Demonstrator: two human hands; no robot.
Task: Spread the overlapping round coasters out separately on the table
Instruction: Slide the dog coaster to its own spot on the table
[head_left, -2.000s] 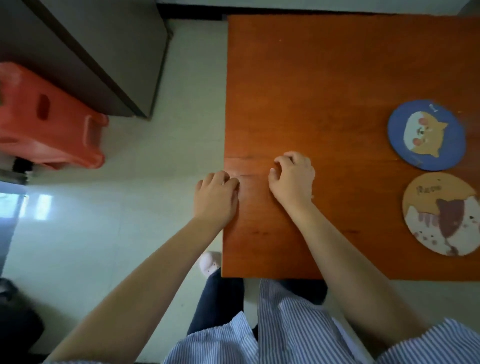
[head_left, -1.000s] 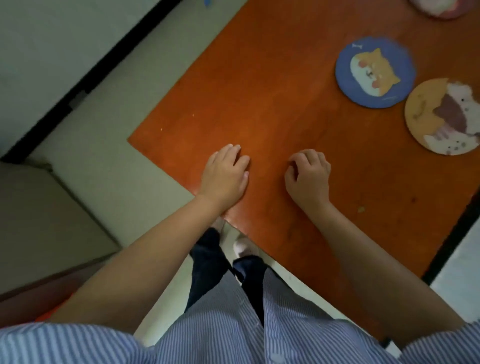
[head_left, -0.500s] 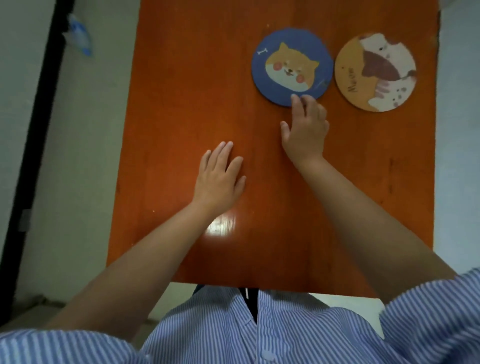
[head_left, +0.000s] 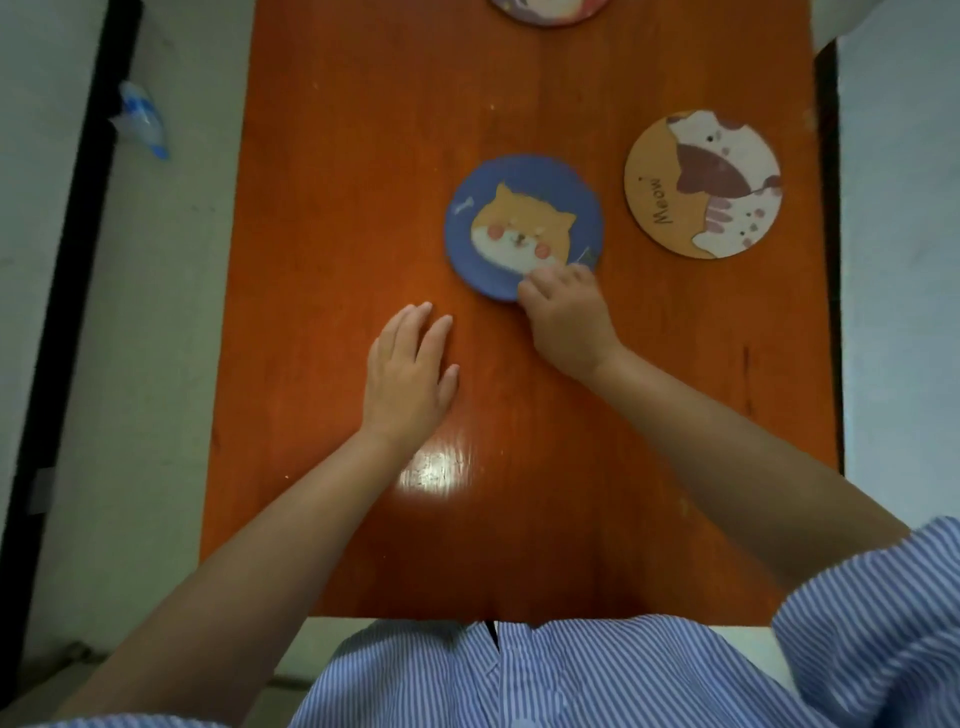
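Note:
A round blue coaster (head_left: 522, 208) with an orange dog face lies in the middle of the orange table (head_left: 363, 156). My right hand (head_left: 566, 317) has its curled fingers on the coaster's near right rim. A tan coaster (head_left: 701, 182) with a cat and the word "Meow" lies apart from it to the right. A third coaster (head_left: 548, 11) shows only partly at the table's far edge. My left hand (head_left: 410, 376) rests flat on the table, fingers together, left of the right hand and holding nothing.
The table's right edge runs close beside the tan coaster. Pale floor lies on both sides of the table. A blue and white wrapper (head_left: 140, 122) lies on the floor to the left, near a black strip.
The view has swung round to face the table squarely. My right hand reached the blue coaster and slid it toward me and left, widening the gap to the tan one. The left hand stayed flat.

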